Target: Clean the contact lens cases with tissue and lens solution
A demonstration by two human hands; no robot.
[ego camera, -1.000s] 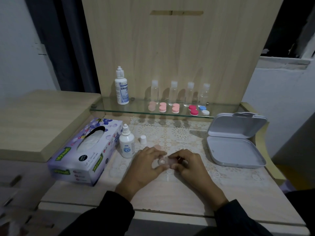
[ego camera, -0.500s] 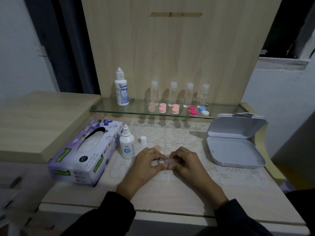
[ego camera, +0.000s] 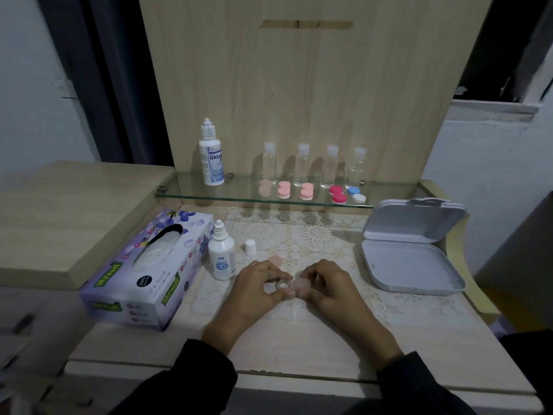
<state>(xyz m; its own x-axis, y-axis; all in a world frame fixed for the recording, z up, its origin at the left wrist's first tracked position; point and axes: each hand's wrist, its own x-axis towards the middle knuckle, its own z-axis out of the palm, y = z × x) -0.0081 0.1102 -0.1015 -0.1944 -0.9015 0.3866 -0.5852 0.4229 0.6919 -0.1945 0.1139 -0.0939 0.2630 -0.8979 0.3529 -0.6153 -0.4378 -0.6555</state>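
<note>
Hands together over the bench [ego camera: 299, 339]: left hand [ego camera: 258, 287] and right hand [ego camera: 333, 287] each pinch the pale contact lens case [ego camera: 294, 284] between fingertips, as I read it. Further left: tissue box [ego camera: 149, 265], uncapped solution bottle [ego camera: 221, 256] beside it, white cap [ego camera: 250, 247], loose pink lid [ego camera: 275, 260]

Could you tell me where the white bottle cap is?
Head view, left of centre: the cap stands just right of the small solution bottle, beyond the left hand.

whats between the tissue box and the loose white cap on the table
The small solution bottle, standing upright with its nozzle uncapped, close beside the tissue box and left of the white cap. The head view shows it.
</note>
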